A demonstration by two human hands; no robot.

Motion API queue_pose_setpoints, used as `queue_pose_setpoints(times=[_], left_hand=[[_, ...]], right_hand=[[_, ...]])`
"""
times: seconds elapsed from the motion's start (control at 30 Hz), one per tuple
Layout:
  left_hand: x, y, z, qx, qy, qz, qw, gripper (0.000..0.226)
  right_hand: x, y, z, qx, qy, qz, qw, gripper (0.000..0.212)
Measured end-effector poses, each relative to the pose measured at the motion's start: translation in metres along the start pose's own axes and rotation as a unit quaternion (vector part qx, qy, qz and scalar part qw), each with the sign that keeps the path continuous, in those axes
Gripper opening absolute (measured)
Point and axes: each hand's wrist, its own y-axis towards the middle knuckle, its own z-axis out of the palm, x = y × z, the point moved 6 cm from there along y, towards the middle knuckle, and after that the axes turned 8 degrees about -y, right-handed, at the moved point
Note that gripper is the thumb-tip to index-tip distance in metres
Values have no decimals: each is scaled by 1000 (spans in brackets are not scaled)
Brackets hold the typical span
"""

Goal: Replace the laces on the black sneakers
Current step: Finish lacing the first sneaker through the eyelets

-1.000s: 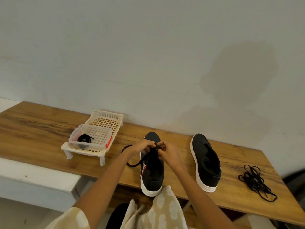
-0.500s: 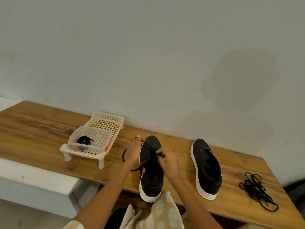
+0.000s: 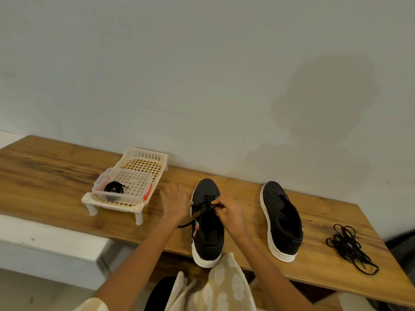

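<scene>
I see a wooden counter [image 3: 56, 176] against a pale wall. The near sneaker [image 3: 207, 223] lies with its long axis running away from me, toe toward the wall; the second sneaker [image 3: 281, 221] sits parallel to its right. My right hand [image 3: 229, 212] pinches the black lace [image 3: 202, 213] over the eyelets. My left hand [image 3: 176, 204] rests just left of the shoe, fingers relaxed and apart.
</scene>
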Motion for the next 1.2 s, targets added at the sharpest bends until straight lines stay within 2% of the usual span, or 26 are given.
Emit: queue_pose_setpoints(times=[0.03, 0.07, 0.1, 0.13, 0.17, 0.23, 0.47, 0.6, 0.77, 0.9, 0.97, 1.03, 1.1, 1.2], left_hand=[[-14, -2, -7, -18, -5, 74, 997, 56], [-27, -4, -11, 0, -82, 144, 986, 52], [-37, -5, -13, 65, -201, 193, 958, 47], [-46, -7, -13, 157, -306, 214, 914, 41], [-52, -11, -14, 234, -356, 222, 877, 36], [-55, -14, -19, 294, -357, 223, 858, 29], [-57, 3, -13, 293, -341, 191, 873, 11], [-52, 0, -11, 386, -353, 171, 835, 7], [-47, -4, -8, 461, -354, 160, 798, 25], [-40, -8, 0, 500, -369, 117, 774, 36], [-38, -10, 0, 498, -367, 113, 778, 36], [-41, -10, -4, 477, -327, 139, 804, 34], [-47, -8, -11, 427, -288, 177, 838, 32], [-52, -5, -20, 327, -287, 200, 878, 26]], right_hand=[[1, 0, 0, 2, -1, -6, 1000, 17], [1, 1, -1, 5, -3, -15, 1000, 18], [3, 1, -2, 9, -6, -27, 1000, 18], [3, 1, -3, 12, -8, -40, 999, 19], [3, 1, -4, 16, -10, -50, 999, 18], [1, 2, -5, 30, -23, -53, 998, 17], [-4, 7, -8, 38, -2, -18, 999, 24], [-12, 6, -15, 32, 31, 29, 999, 27], [-24, 4, -13, 23, 113, 94, 989, 25], [-32, -13, 0, 24, 268, 205, 941, 28], [-33, -19, 4, 11, 329, 250, 911, 21], [-34, -22, 1, -8, 370, 284, 884, 16], [-38, -22, -11, -52, 418, 305, 854, 14], [-43, -22, -33, -98, 481, 311, 814, 10]])
